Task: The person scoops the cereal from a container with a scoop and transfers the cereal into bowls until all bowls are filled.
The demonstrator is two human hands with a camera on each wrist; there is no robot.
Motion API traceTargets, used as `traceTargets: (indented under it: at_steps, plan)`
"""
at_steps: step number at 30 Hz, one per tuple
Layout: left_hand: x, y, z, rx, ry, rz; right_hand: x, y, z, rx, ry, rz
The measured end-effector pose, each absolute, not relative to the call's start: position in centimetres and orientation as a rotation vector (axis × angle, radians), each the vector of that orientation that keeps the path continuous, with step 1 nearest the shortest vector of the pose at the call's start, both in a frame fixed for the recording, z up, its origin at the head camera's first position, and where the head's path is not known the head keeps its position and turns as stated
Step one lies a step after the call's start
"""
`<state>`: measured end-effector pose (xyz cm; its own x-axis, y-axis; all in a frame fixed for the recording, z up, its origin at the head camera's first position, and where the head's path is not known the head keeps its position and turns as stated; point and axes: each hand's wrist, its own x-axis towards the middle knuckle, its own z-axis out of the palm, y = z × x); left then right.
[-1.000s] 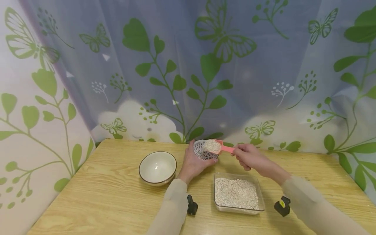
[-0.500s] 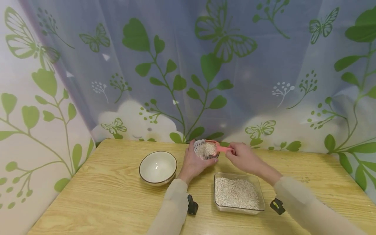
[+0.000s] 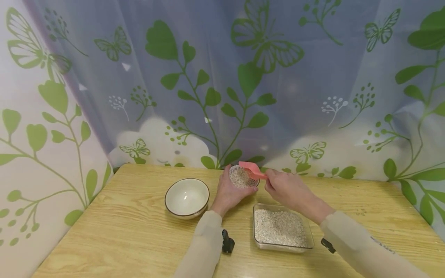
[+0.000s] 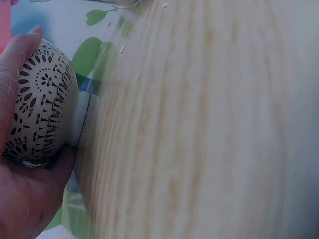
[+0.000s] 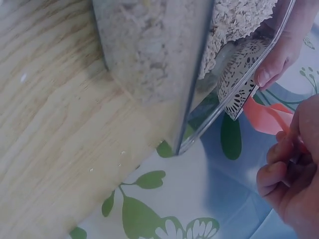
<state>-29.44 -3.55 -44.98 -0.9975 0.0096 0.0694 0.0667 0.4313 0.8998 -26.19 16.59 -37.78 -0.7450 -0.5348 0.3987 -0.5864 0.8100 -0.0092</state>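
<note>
My left hand [image 3: 227,195] grips a small patterned bowl [image 4: 47,99], fingers on one side and thumb on the other. In the left wrist view the bowl's outside is cream with dark cut-out-like motifs, and its foot is close over the wood. Flaky oats [image 3: 239,178] lie inside it in the head view. My right hand [image 3: 286,190] holds a pink scoop [image 3: 253,168] by its handle, tipped over the bowl's right rim. The right wrist view shows the scoop's pink edge [image 5: 269,118] right at that rim.
A clear rectangular container [image 3: 274,249] of oats [image 3: 278,227] stands in front of the right hand. Left of the left hand sits a larger cream bowl [image 3: 185,197] with a dark rim. A patterned curtain [image 3: 208,96] hangs behind the wooden table [image 3: 121,224].
The scoop, level and full of oats a second ago, has turned over. Its oats have gone into the patterned bowl. My right hand has moved left; the left hand stays in place.
</note>
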Motion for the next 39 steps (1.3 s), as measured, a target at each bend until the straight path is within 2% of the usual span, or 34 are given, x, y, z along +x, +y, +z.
traceTargets:
  at_steps: [7,12,19,30,39]
  plan:
    - [-29.3,-3.4,-45.1,-0.062,-2.608,-1.643,-26.1,17.0,-37.9,0.873,-2.540,0.075]
    - [-29.2,-3.3,-45.2,-0.058,-2.606,-1.641,-25.9,17.4,-37.8,0.871,-2.589,0.171]
    - [-29.0,-3.4,-45.0,-0.035,-2.633,-1.605,-25.6,18.3,-37.6,0.696,-2.814,0.803]
    - [-27.8,-3.6,-44.3,-0.104,-2.661,-1.473,-25.2,20.7,-36.8,0.404,-2.838,1.672]
    - [-26.9,-3.8,-43.1,-0.299,-2.635,-1.300,-24.1,22.9,-36.7,0.403,-2.760,2.008]
